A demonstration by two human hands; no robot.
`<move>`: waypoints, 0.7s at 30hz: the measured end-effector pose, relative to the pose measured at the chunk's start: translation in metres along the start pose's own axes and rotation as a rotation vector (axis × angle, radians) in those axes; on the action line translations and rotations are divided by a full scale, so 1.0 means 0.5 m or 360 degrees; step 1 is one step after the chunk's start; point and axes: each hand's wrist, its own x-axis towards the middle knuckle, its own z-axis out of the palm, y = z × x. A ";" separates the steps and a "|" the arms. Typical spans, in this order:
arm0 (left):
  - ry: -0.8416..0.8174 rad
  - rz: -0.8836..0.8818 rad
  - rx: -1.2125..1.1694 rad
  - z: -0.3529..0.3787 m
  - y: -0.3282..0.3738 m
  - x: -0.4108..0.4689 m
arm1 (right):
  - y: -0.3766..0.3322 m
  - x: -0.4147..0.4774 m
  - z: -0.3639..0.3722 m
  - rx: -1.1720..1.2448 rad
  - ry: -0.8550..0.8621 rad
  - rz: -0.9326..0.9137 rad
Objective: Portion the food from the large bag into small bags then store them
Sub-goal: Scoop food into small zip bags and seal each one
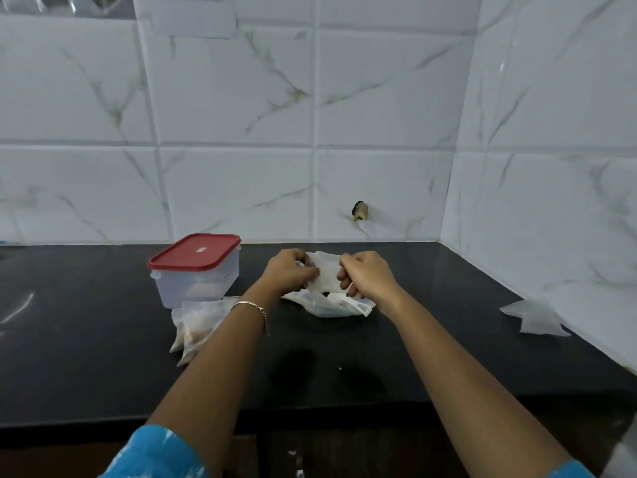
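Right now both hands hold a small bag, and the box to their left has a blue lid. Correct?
No: the lid is red, not blue, per the head view. The left hand and right hand do hold the small bag.

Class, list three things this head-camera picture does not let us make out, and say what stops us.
Head view: what is inside the red-lidded container; its frosted wall blurs it.
Head view: the mouth of the small bag; the left hand and right hand cover it.
Head view: text on the paper; top edge cuts it, too small.

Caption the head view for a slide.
Left hand and right hand hold a small translucent plastic bag over black countertop.
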 end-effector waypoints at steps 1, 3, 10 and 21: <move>0.0018 -0.0007 0.0058 0.002 -0.001 0.005 | 0.012 0.007 -0.005 -0.0213 0.0067 -0.0054; 0.0087 -0.0008 0.0181 0.003 -0.005 0.015 | 0.040 0.015 -0.013 -0.0750 0.0143 -0.0157; 0.0212 -0.0050 0.0283 -0.012 -0.009 0.024 | 0.090 0.012 -0.003 -0.1319 -0.0006 -0.0225; 0.0400 0.0075 0.0409 -0.106 0.038 0.002 | 0.081 0.043 -0.003 -0.1565 0.0140 -0.0664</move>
